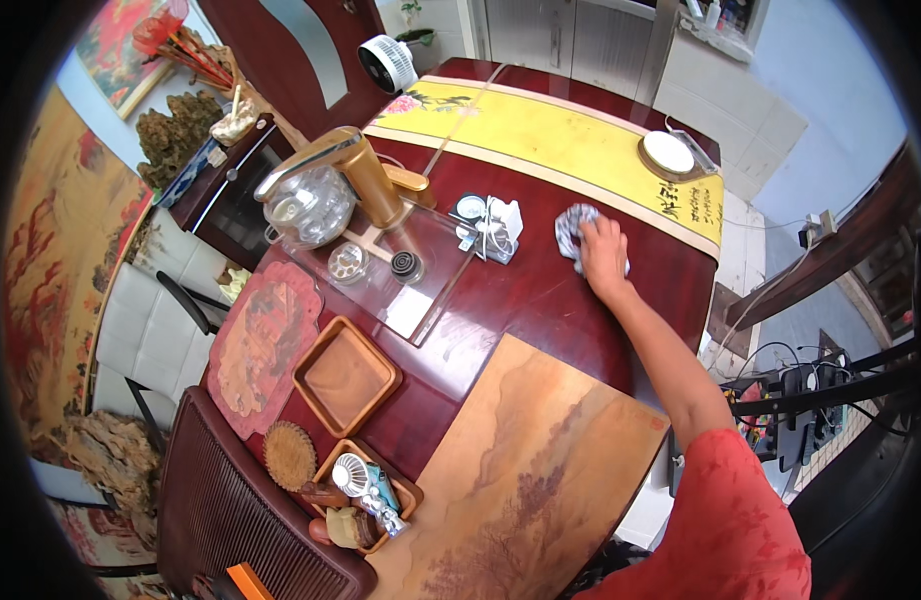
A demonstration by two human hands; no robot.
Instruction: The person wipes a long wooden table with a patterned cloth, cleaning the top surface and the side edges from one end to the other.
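My right hand (pixel 604 251) presses a crumpled grey-and-white cloth (pixel 574 225) against the dark red glossy tabletop (pixel 539 300), near the yellow table runner (pixel 550 142). Left of it, a white charger with coiled cables (pixel 499 229) stands on the tabletop. Farther left are a clear tray (pixel 449 289), a glass kettle (pixel 314 210) and a gold-coloured tap (pixel 374 184). A landscape-printed mat (pixel 535 480) lies nearer to me. My left hand is out of view.
A square wooden tray (pixel 348 375) and a wooden box (pixel 412 495) holding a small handheld fan (pixel 352 474) lie at the left. A round white device (pixel 668 152) rests on the runner. A ribbed brown chair back (pixel 243 510) borders the table.
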